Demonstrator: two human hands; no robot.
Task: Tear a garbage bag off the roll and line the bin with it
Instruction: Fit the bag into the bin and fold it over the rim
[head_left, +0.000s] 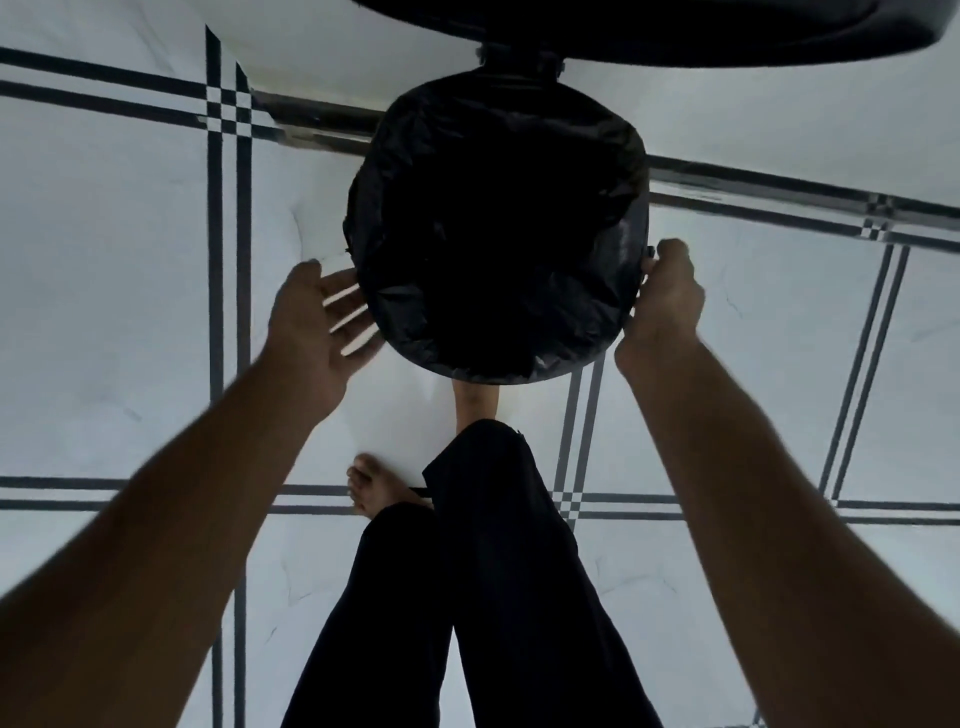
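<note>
A round bin (569, 370) stands on the floor in front of me, seen from above. A black garbage bag (493, 228) fills its mouth and folds over the rim all round. My left hand (317, 325) is at the bin's left side with the fingers spread, their tips at the bag's edge, holding nothing. My right hand (667, 296) is closed on the bag's edge at the right of the rim. The roll of bags is not in view.
The floor is white tile (104, 260) with dark line borders. A large dark curved object (649, 31) hangs over the top of the view behind the bin. My legs in black trousers (483, 571) and bare feet (374, 488) stand just below the bin.
</note>
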